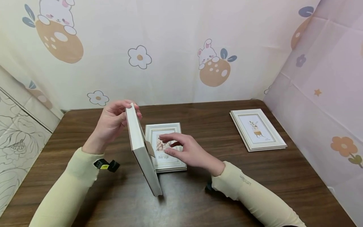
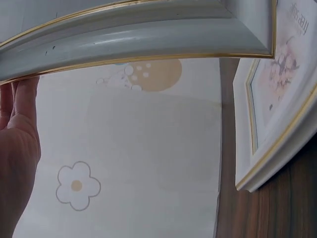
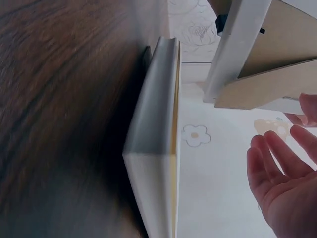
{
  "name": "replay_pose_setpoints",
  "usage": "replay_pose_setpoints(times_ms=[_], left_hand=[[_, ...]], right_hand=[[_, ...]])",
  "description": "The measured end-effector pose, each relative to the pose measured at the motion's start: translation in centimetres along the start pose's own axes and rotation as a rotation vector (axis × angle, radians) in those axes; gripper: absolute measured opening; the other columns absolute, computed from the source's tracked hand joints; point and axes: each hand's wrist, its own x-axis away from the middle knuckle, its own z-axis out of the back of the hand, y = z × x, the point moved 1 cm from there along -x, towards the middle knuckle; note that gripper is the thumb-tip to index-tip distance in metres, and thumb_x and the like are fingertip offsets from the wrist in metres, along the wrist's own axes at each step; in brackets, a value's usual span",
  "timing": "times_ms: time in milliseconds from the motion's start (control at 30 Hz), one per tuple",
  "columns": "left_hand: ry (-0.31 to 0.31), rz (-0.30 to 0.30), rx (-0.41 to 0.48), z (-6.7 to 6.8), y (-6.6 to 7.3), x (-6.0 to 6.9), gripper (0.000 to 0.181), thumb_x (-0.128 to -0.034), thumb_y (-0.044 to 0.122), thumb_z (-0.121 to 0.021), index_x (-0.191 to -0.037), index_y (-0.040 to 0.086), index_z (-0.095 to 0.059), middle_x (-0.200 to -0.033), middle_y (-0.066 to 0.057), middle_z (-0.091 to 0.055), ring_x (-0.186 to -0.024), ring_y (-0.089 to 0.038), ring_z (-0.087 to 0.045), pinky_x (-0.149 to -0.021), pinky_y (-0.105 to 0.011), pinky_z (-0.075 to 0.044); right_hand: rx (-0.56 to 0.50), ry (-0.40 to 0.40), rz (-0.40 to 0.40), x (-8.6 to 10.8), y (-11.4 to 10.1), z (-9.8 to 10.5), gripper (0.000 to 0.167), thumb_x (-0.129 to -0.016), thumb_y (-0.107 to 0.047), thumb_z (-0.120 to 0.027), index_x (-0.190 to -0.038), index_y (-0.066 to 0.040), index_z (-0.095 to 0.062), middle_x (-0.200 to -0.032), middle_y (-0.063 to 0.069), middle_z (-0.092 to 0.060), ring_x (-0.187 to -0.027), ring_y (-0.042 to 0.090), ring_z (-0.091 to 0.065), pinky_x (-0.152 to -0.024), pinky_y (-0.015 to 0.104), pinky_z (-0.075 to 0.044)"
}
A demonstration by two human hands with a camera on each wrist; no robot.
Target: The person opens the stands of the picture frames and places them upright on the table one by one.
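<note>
My left hand grips the top edge of a white picture frame, fingers on one side and thumb on the other. That frame stands tilted on the table, its face turned left and its back to the right. A beige stand flap sticks out from its back. My right hand, fingers loosely bent and apart, hovers near the flap and holds nothing; whether a fingertip touches the flap I cannot tell. Beneath it lies a second white picture frame, face up, with a flower print.
Another white picture frame, bearing a plant-pot print, lies face up at the right of the brown wooden table. A patterned curtain hangs behind the table, and more patterned cloth is on the right.
</note>
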Motion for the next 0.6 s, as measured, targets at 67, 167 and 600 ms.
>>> replay_pose_setpoints(times_ms=[67, 167, 600], left_hand=[[-0.015, 0.005, 0.005, -0.2, -0.1, -0.1, 0.02, -0.0934, 0.001, -0.063, -0.112, 0.002, -0.069, -0.113, -0.017, -0.064, -0.096, -0.03, -0.069, -0.077, -0.03, -0.057], [-0.026, 0.015, 0.023, -0.5, -0.2, -0.2, 0.019, -0.093, 0.002, -0.063, -0.111, 0.002, -0.07, -0.112, -0.017, -0.063, -0.096, -0.031, -0.069, -0.072, -0.026, -0.055], [-0.036, 0.01, 0.068, -1.1, -0.6, -0.6, 0.018, -0.0955, -0.001, -0.059, -0.11, 0.002, -0.069, -0.111, -0.017, -0.063, -0.096, -0.03, -0.069, -0.09, -0.043, -0.055]], right_hand=[[-0.026, -0.005, 0.012, -0.1, -0.1, -0.3, 0.045, -0.093, -0.009, -0.072, -0.135, -0.003, -0.059, -0.132, 0.002, -0.063, -0.117, 0.015, -0.06, -0.093, 0.033, -0.053], [-0.051, -0.009, 0.043, -0.2, -0.2, -0.7, 0.051, -0.088, -0.008, -0.077, -0.136, -0.003, -0.059, -0.132, 0.004, -0.063, -0.119, 0.017, -0.06, -0.094, 0.033, -0.052], [-0.124, -0.007, 0.084, -0.7, -0.1, -2.3, 0.072, -0.079, -0.003, -0.083, -0.143, 0.001, -0.05, -0.14, 0.017, -0.055, -0.124, 0.028, -0.057, -0.097, 0.048, -0.049]])
